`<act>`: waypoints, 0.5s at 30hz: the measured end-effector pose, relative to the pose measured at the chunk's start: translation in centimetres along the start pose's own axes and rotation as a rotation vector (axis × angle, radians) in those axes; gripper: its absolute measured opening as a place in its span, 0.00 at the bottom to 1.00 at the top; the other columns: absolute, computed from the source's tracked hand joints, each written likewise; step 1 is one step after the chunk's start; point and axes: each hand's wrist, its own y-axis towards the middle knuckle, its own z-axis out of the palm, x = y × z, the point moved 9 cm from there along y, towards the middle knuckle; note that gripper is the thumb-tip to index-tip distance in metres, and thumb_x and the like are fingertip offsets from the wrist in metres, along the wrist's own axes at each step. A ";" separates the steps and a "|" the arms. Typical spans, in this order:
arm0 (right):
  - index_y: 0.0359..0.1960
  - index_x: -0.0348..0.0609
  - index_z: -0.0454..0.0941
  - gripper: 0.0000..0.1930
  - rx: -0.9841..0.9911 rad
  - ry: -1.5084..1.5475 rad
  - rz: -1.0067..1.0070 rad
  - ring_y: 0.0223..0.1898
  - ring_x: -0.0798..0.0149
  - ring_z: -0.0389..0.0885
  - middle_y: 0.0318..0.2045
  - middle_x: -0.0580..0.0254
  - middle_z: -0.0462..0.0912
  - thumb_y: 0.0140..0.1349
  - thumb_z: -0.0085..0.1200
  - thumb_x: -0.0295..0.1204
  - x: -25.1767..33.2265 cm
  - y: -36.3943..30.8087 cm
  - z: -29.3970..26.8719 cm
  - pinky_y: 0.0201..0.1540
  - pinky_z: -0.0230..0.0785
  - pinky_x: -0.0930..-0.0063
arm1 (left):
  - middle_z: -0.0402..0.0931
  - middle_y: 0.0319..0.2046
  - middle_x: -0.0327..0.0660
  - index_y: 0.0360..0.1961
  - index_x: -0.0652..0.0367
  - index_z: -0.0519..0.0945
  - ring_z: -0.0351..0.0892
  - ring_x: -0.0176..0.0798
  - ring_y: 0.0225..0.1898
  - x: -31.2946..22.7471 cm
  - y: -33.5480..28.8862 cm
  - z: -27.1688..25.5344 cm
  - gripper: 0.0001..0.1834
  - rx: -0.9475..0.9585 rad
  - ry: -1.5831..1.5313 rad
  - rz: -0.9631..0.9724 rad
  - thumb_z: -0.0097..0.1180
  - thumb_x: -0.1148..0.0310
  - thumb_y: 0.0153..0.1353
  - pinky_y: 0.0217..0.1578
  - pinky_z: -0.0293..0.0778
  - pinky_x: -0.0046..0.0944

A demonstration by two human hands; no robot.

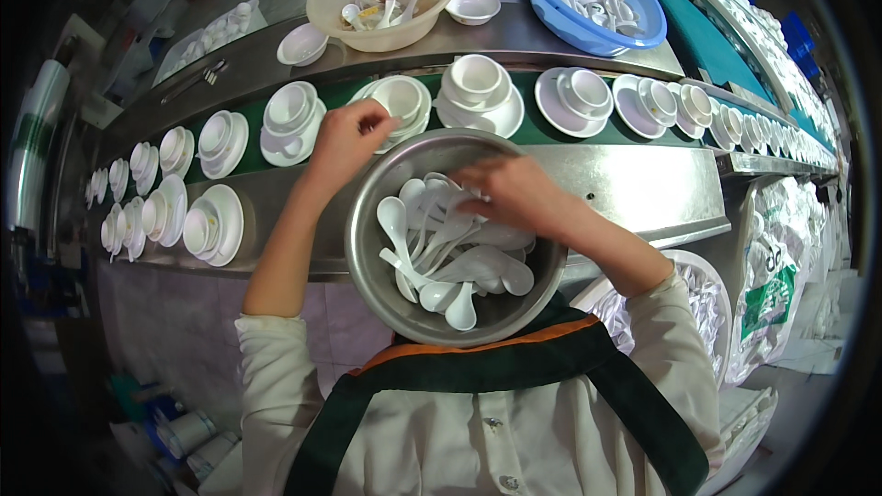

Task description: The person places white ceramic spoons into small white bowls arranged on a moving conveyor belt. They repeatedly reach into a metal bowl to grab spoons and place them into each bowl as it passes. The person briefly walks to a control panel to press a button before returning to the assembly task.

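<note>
A steel basin [363, 248] full of white soup spoons [395, 220] stands in front of my body. My right hand [514, 188] reaches over its right side, fingers pointing down among the spoons. Motion blurs those fingertips, so whether they grip a spoon is unclear. Beyond the basin's left rim, my left hand [354, 133] is closed, fingers bent together at the side of a white cup [398, 97] on a stack of dishes. What the fingers hold, if anything, is hidden. Just right of that stack sits another set, a white bowl [476, 78] on a plate.
A green conveyor belt [349, 92] carries a row of dish sets from left to right. Behind it stand a cream basin [381, 37] and a blue basin [597, 28] of spoons. More sets [213, 225] line the near steel ledge. A white tub [707, 276] is at right.
</note>
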 end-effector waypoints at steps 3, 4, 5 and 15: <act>0.34 0.44 0.78 0.08 0.114 0.135 -0.014 0.30 0.53 0.79 0.29 0.56 0.79 0.52 0.57 0.30 -0.4 -0.2 0.9 0.33 0.73 0.65 | 0.76 0.22 0.45 0.33 0.62 0.78 0.75 0.41 0.25 -3.8 -2.3 3.4 0.10 0.309 0.174 0.099 0.61 0.68 0.51 0.30 0.71 0.35; 0.34 0.42 0.78 0.07 0.011 0.131 0.046 0.29 0.55 0.80 0.29 0.56 0.80 0.52 0.56 0.28 -1.2 -0.2 -1.1 0.32 0.73 0.67 | 0.76 0.21 0.44 0.33 0.62 0.79 0.75 0.40 0.24 -4.6 -3.5 4.8 0.10 0.412 0.285 0.159 0.61 0.67 0.51 0.30 0.71 0.35; 0.34 0.41 0.78 0.06 -0.094 0.132 0.106 0.28 0.58 0.81 0.29 0.56 0.80 0.53 0.55 0.25 -2.0 -0.5 -3.5 0.31 0.73 0.69 | 0.76 0.21 0.44 0.33 0.62 0.79 0.75 0.39 0.24 -4.6 -4.6 5.8 0.11 0.471 0.295 0.162 0.61 0.67 0.51 0.29 0.71 0.35; 0.33 0.28 0.75 0.08 -0.352 0.644 0.957 0.23 0.64 0.83 0.24 0.52 0.80 0.57 0.51 0.23 -21.7 -9.4 1.2 0.24 0.77 0.74 | 0.75 0.22 0.34 0.31 0.62 0.78 0.70 0.25 0.24 -6.9 -4.1 6.5 0.07 0.502 -0.282 0.038 0.60 0.70 0.54 0.28 0.69 0.29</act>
